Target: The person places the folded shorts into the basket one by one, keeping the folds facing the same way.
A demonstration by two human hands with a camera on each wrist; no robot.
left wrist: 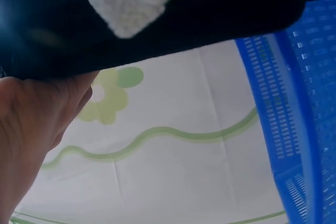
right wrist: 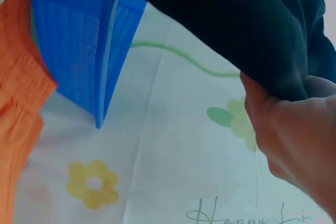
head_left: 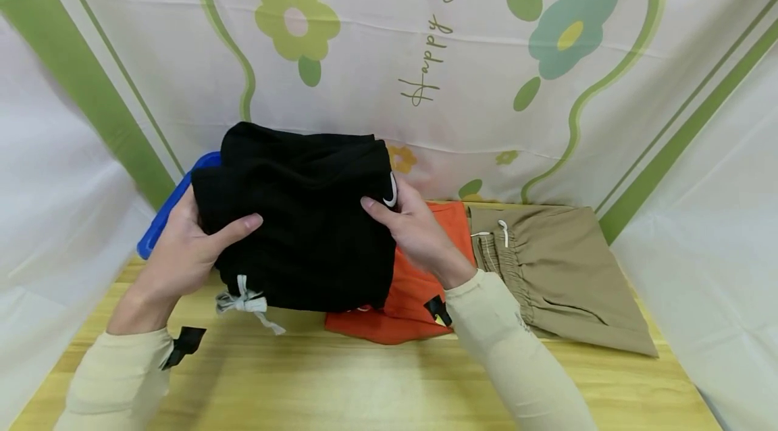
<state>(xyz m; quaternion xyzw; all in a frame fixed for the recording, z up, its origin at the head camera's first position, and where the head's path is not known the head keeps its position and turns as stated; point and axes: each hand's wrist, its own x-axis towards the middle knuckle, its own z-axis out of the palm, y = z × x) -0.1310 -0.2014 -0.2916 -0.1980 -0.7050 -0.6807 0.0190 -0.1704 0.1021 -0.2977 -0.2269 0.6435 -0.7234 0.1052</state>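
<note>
Folded black shorts (head_left: 304,228) with a grey-white drawstring bow and a white swoosh are held up between both hands in the head view. My left hand (head_left: 188,248) grips their left side, thumb on top and the other fingers hidden underneath. At the right edge, by the swoosh, my right hand (head_left: 419,228) pinches the cloth with its thumb on top. The right wrist view shows that hand (right wrist: 299,129) curled round the fabric edge. A blue perforated basket (left wrist: 289,103) stands beneath and behind the shorts, mostly hidden by them in the head view.
Orange shorts (head_left: 419,296) lie on the wooden table (head_left: 365,377), partly under the black cloth and my right arm. To their right are khaki shorts (head_left: 565,269) with an elastic waist. A white flowered curtain (head_left: 389,46) hangs behind, with white cloth at both sides.
</note>
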